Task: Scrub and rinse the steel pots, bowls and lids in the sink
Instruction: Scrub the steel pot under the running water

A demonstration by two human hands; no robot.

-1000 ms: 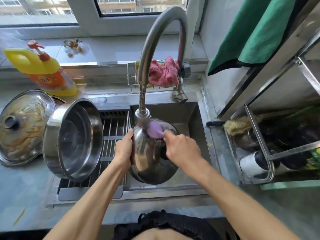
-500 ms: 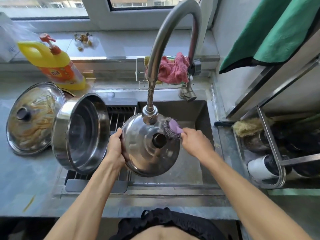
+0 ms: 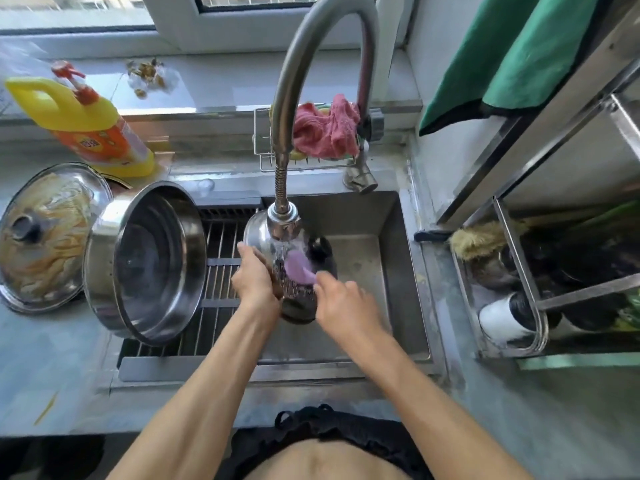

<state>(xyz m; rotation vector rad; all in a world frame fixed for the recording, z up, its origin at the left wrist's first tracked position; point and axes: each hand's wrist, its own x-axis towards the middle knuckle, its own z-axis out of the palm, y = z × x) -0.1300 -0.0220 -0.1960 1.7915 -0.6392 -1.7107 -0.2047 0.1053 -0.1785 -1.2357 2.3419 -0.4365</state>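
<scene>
Your left hand (image 3: pixel 254 277) grips the domed steel lid (image 3: pixel 277 247) under the running faucet head (image 3: pixel 283 221). Your right hand (image 3: pixel 341 299) now holds the purple-handled wire scrubber (image 3: pixel 298 270) on its near face, back from the edge; scrubbing continues.

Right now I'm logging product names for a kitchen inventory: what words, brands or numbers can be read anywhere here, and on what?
Yellow detergent bottle: its orange label carries a small red and white mark, too blurred to read.
White container in the rack on the right: no print can be made out.
Steel pot, steel lid, faucet and pink cloth: no text visible.
</scene>
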